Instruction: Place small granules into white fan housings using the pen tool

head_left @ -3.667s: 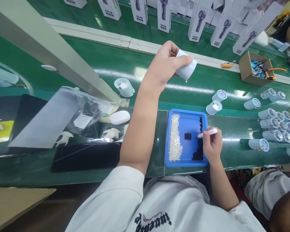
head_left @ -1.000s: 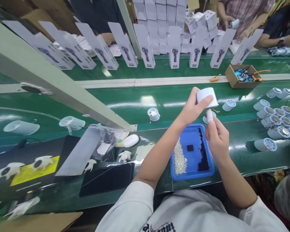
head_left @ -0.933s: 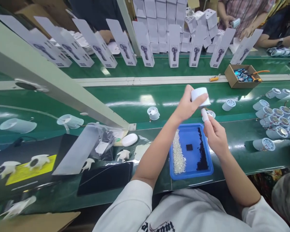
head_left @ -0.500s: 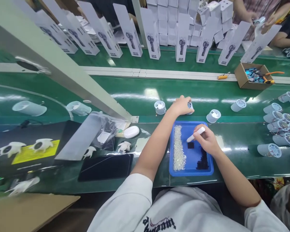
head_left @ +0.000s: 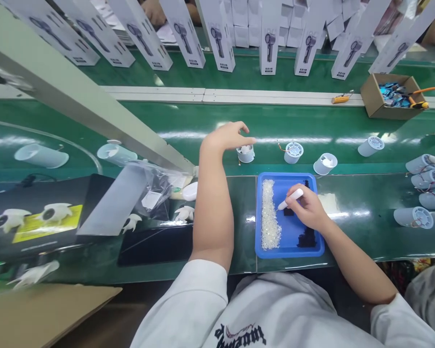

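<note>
My left hand (head_left: 232, 136) reaches over a pale blue cylindrical housing (head_left: 245, 153), fingers apart and curved above its rim; I cannot tell whether they touch it. A white pen-like tool (head_left: 293, 197) is gripped in my right hand (head_left: 307, 208), its tip pointing down and left. Beneath it lies a blue tray (head_left: 288, 252) with a strip of small clear pieces (head_left: 270, 222) along its left side. Black pieces (head_left: 306, 238) lie at the tray's right, and a black square (head_left: 288, 212) is partly hidden by my right hand. Beyond the tray stand two more housings, one showing a slotted end (head_left: 294, 152), the other white inside (head_left: 326, 163).
Several more housings (head_left: 425, 179) are grouped at the right. A cardboard box (head_left: 387, 106) of blue parts and an orange-handled tool stands at the back right. White printed boxes (head_left: 268, 48) line the far side. A slanted metal post (head_left: 123, 116) crosses at left.
My left hand has left the slotted housing and moved left to the neighbouring one. My right hand stays over the tray with the pen-like tool. The view has shifted slightly.
</note>
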{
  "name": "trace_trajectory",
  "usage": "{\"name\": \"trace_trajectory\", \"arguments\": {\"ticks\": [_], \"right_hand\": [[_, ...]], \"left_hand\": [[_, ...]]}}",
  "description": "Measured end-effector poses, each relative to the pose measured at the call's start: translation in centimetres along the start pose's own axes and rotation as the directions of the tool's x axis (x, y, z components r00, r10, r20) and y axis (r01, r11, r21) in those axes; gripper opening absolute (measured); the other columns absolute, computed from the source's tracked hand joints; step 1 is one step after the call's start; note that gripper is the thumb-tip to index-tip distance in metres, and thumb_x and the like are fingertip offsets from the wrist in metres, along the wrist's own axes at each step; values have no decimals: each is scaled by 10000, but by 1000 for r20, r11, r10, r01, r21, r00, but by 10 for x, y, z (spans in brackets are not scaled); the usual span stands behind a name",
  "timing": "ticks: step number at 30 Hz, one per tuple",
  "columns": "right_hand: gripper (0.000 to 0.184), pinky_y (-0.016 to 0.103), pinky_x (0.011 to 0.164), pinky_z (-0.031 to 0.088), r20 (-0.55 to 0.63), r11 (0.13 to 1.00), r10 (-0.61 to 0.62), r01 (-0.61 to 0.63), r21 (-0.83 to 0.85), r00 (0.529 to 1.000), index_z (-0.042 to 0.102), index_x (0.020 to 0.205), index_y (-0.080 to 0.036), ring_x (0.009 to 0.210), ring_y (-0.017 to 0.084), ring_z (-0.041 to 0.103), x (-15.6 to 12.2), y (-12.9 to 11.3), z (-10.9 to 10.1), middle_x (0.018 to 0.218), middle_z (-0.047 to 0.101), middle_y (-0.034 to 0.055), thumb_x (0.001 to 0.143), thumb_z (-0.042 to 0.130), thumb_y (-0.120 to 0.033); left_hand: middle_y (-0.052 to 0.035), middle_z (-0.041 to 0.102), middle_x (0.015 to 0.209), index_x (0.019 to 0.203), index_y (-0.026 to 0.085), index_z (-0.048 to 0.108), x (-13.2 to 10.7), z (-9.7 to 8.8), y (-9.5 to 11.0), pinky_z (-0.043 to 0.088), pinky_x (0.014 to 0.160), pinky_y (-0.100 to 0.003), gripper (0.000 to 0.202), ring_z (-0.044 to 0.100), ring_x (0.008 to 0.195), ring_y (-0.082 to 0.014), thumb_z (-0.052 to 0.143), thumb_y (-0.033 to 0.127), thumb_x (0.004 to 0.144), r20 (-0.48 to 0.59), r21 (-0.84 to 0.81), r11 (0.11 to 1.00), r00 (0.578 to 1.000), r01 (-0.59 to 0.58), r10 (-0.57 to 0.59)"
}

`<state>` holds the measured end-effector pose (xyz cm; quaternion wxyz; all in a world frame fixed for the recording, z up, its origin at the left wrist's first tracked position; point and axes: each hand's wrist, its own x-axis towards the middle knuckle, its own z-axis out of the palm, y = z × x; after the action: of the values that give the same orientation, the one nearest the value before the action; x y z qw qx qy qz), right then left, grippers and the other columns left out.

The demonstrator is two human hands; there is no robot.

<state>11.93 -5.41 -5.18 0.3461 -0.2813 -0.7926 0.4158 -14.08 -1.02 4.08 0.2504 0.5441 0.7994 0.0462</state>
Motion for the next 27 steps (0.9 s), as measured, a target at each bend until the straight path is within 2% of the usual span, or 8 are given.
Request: {"name": "trace_trajectory", "arguments": {"ticks": [4, 7, 9, 14, 16, 19, 22, 27], "right_hand": [[131, 251, 592, 439, -83, 979, -140, 126, -159, 987, 505, 766, -222, 615, 114, 536, 2, -5, 1, 692, 559, -21, 872, 579, -206], [146, 247, 564, 426, -75, 957, -208, 187, -223, 975, 494, 752, -223, 590, 113, 521, 5, -8, 2, 664, 540, -27, 860, 587, -194], [148, 251, 569, 429, -129, 948, -244, 209, -238, 961, 498, 743, -221, 600, 117, 530, 6, -8, 0, 662, 545, -24, 853, 588, -181], [211, 250, 534, 408, -319, 974, -205, 160, -162, 925, 470, 675, -220, 545, 108, 489, 3, -8, -11, 600, 509, -39, 840, 587, -158], [199, 254, 547, 428, -305, 985, -164, 142, -93, 938, 485, 680, -221, 565, 116, 514, 1, -8, -12, 605, 527, -34, 842, 591, -174], [146, 273, 587, 466, -203, 993, -121, 115, -39, 972, 533, 714, -219, 617, 132, 566, 0, -8, -8, 660, 585, -12, 846, 595, -208], [135, 285, 587, 465, -137, 995, -92, 84, -60, 986, 549, 719, -219, 615, 138, 569, 0, -7, -3, 670, 600, -2, 839, 607, -234], [140, 299, 589, 462, -104, 996, -48, 40, -75, 993, 542, 723, -224, 598, 143, 562, 0, -5, -1, 651, 594, -2, 844, 602, -260]], "left_hand": [[-10, 581, 1336, 1262, 272, 544, -2, -3, -2, 479, 810, -233, 484, 625, 1045, -191, 561, 484, 826, 21, 14, 999, 999, 32, -32], [-21, 589, 1327, 1281, 251, 526, 6, 3, 1, 473, 827, -227, 497, 613, 1085, -189, 545, 476, 839, 59, 55, 998, 998, -12, 9], [-25, 595, 1321, 1286, 246, 521, 12, 9, 5, 472, 847, -229, 511, 603, 1116, -196, 555, 474, 830, 90, 88, 995, 995, -40, 32], [-41, 545, 1389, 1313, 268, 503, 23, 24, 20, 481, 907, -282, 578, 583, 1166, -235, 604, 486, 787, 186, 159, 983, 981, -94, 63], [-55, 521, 1414, 1325, 262, 499, 25, 27, 24, 482, 924, -295, 605, 574, 1187, -247, 632, 463, 770, 196, 188, 977, 978, -103, 65], [-66, 547, 1387, 1317, 246, 516, 26, 29, 25, 489, 918, -298, 602, 586, 1171, -254, 653, 413, 755, 200, 203, 973, 978, -106, 65], [-63, 597, 1328, 1282, 256, 549, 26, 27, 22, 495, 897, -304, 568, 611, 1124, -257, 655, 385, 739, 160, 170, 979, 983, -114, 87], [-52, 621, 1289, 1251, 273, 572, 24, 25, 18, 486, 896, -308, 553, 608, 1123, -266, 660, 399, 720, 102, 123, 985, 989, -119, 106]]}}
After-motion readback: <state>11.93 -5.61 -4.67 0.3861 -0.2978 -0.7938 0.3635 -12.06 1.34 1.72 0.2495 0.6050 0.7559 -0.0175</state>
